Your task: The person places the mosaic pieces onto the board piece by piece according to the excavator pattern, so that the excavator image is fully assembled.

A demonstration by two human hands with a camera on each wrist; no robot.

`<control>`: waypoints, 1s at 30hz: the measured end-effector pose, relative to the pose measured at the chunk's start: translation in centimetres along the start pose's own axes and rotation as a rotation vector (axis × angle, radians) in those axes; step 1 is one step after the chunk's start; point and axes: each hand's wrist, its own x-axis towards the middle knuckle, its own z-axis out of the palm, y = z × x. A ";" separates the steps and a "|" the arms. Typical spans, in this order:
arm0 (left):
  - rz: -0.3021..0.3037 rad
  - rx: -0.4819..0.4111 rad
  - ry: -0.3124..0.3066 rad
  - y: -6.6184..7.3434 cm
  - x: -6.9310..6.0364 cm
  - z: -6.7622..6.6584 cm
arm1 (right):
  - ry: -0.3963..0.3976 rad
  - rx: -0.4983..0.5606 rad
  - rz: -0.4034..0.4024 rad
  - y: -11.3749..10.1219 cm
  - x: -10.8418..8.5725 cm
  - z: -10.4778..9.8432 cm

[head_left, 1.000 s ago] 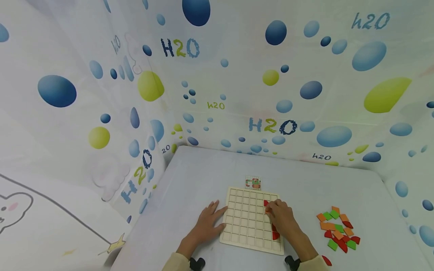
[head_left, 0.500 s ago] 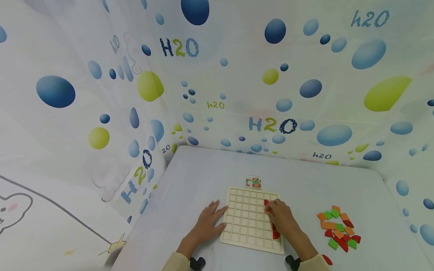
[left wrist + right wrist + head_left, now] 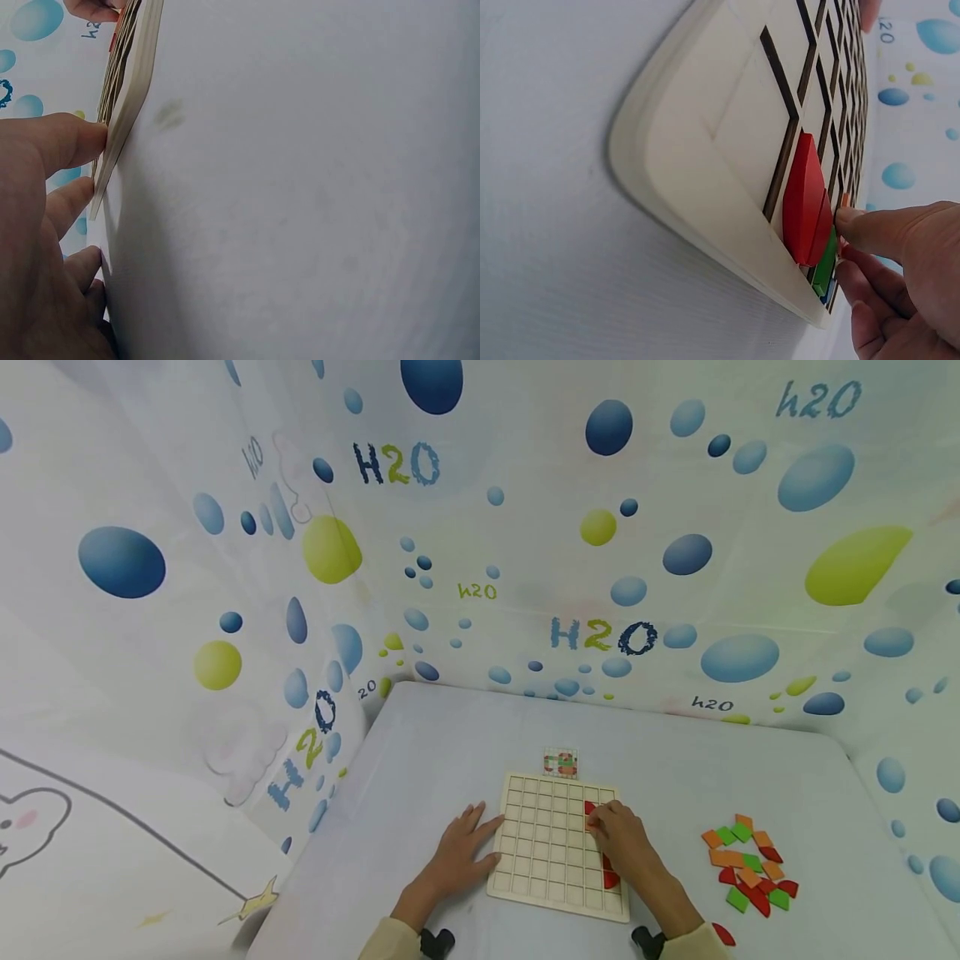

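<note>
A pale wooden grid board (image 3: 543, 852) lies on the table. My left hand (image 3: 456, 853) rests at its left side, fingers spread; in the left wrist view the thumb (image 3: 79, 141) and a finger touch the board's edge. Over the right part of the board, my right hand (image 3: 626, 843) pinches a small orange tile (image 3: 845, 200), mostly hidden by the fingertips. Rounded red pieces (image 3: 804, 206) and a green tile (image 3: 826, 262) sit in cells along the right side. Another red piece (image 3: 589, 807) shows just beyond the right fingertips.
A small pattern card (image 3: 560, 762) lies behind the board. To the right is a loose pile of orange (image 3: 726, 859), green (image 3: 737, 901) and red pieces. One red piece (image 3: 723, 935) lies apart beside the right sleeve (image 3: 693, 945). Printed sheets (image 3: 495, 543) enclose the table.
</note>
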 end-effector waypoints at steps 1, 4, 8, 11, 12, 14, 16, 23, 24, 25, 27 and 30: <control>-0.001 0.000 -0.001 0.0 0.0 0.0 | 0.005 -0.002 -0.004 0.0 0.0 0.0; -0.001 0.002 -0.001 -0.1 0.1 0.1 | 0.012 -0.003 -0.007 -0.3 -0.2 -0.3; 0.004 0.003 0.006 0.0 0.1 0.1 | 0.015 0.026 -0.005 -0.4 -0.4 -0.8; 0.012 -0.005 0.005 0.0 0.1 0.0 | 0.016 0.052 0.010 0.0 -0.7 -1.0; 0.012 -0.006 0.003 0.1 0.1 0.0 | 0.019 0.057 0.023 0.2 -0.7 -1.1; 0.013 -0.009 -0.001 0.1 0.1 -0.1 | 0.022 0.068 0.063 0.9 -0.9 -1.1; 0.014 -0.007 -0.002 0.1 0.1 -0.1 | 0.022 0.085 0.120 1.7 -1.1 -1.3; 0.006 0.001 -0.002 0.2 0.1 -0.2 | 0.107 0.085 0.277 5.1 -2.6 -3.0; 0.006 0.001 0.000 0.2 0.1 -0.2 | 0.137 0.070 0.292 5.7 -2.9 -3.3; 0.008 -0.001 0.003 0.2 0.0 -0.2 | 0.171 0.051 0.306 6.3 -3.2 -3.5; 0.007 -0.005 0.009 0.2 0.0 -0.2 | 0.227 0.023 0.353 7.5 -3.7 -4.1; 0.005 -0.009 0.010 0.3 0.0 -0.2 | 0.270 0.005 0.449 8.8 -4.4 -5.0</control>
